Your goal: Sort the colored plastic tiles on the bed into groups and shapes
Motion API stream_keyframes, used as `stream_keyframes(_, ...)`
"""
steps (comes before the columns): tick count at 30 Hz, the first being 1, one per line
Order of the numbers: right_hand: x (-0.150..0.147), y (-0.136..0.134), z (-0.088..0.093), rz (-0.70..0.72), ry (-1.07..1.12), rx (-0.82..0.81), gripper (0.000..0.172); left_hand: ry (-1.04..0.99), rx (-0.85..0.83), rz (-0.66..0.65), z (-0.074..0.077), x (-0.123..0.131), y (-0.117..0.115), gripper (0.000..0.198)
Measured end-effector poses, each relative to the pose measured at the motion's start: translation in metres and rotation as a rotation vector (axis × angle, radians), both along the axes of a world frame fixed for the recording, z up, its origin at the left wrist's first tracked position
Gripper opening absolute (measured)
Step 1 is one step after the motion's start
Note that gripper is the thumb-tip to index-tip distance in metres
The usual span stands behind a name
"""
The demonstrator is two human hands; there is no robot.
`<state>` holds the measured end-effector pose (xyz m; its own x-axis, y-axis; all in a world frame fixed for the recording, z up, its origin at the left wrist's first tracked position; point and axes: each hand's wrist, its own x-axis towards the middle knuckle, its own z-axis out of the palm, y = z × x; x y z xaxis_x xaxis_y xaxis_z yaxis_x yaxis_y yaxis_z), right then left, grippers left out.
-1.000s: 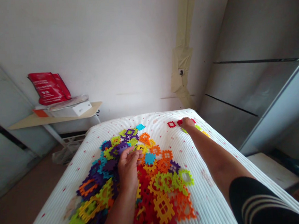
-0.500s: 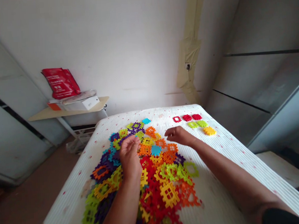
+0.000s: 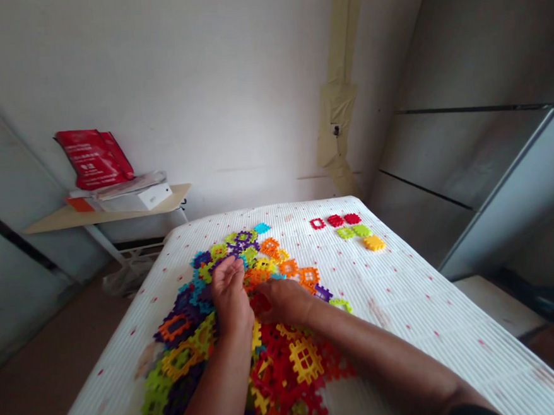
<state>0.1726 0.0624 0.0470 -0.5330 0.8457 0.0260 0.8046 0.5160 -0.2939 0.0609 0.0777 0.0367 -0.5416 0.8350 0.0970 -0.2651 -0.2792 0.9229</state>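
A heap of colourful toothed plastic building tiles (image 3: 174,360) covers the left and middle of the bed-like surface. My left hand (image 3: 230,293) is over the heap, its fingers curled towards the thumb. A bit of teal shows by its fingertips, but whether it is held I cannot tell. My right hand (image 3: 283,300) reaches into the heap just right of the left one, fingers bent down among orange and red tiles (image 3: 260,303); its fingertips are partly hidden. A yellow window tile (image 3: 306,360) lies below the right wrist.
Toward the far right lie red tiles (image 3: 335,221), light green tiles (image 3: 362,230) and a yellow tile (image 3: 374,243). A blue tile (image 3: 262,228) is at the heap's far end. A small side table (image 3: 181,198) with boxes and a red bag (image 3: 94,160) stands left.
My right hand has moved left and down from above the heap's right side into its middle. My left hand stays nearly where it was. The view has shifted a little to the right.
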Motion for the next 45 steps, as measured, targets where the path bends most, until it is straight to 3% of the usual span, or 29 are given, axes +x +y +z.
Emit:
stream_keyframes(5,0.007,0.005,-0.01,-0.028,0.141,-0.048,0.023,-0.002,0.004,-0.01,0.0,0.001,0.0,0.033)
stream_keyframes(8,0.018,0.014,-0.014,-0.047,0.321,-0.144,0.011,0.004,-0.01,-0.055,-0.002,0.001,0.0,0.032)
stream_keyframes(11,0.031,0.024,-0.015,-0.095,0.504,-0.154,0.009,0.035,-0.014,-0.091,-0.004,0.002,0.0,0.031)
stream_keyframes(17,0.045,0.026,-0.007,-0.233,0.676,0.236,0.01,0.113,-0.086,-0.217,-0.003,0.006,-0.002,0.034)
stream_keyframes(21,0.046,0.02,-0.005,-0.069,0.684,0.495,0.012,0.176,-0.175,-0.315,-0.002,0.009,-0.004,0.039)
stream_keyframes(25,0.048,0.021,-0.008,0.063,0.673,0.653,0.015,0.194,-0.146,-0.405,-0.002,0.008,-0.004,0.036)
stream_keyframes(29,0.05,0.025,-0.009,0.083,0.667,0.637,0.017,0.133,-0.105,-0.4,-0.003,0.007,-0.003,0.032)
stream_keyframes(33,0.051,0.029,-0.009,0.017,0.742,0.597,0.023,0.082,-0.117,-0.347,-0.006,0.005,-0.001,0.032)
stream_keyframes(37,0.049,0.026,-0.006,-0.029,0.789,0.444,0.021,0.085,-0.133,-0.336,-0.008,0.005,0.0,0.032)
stream_keyframes(42,0.051,0.025,0.0,0.117,0.575,0.294,0.063,0.118,-0.129,-0.326,-0.007,0.004,-0.001,0.031)
stream_keyframes(45,0.054,0.025,0.003,0.131,0.5,0.243,0.073,0.136,-0.134,-0.337,-0.005,0.004,-0.003,0.03)
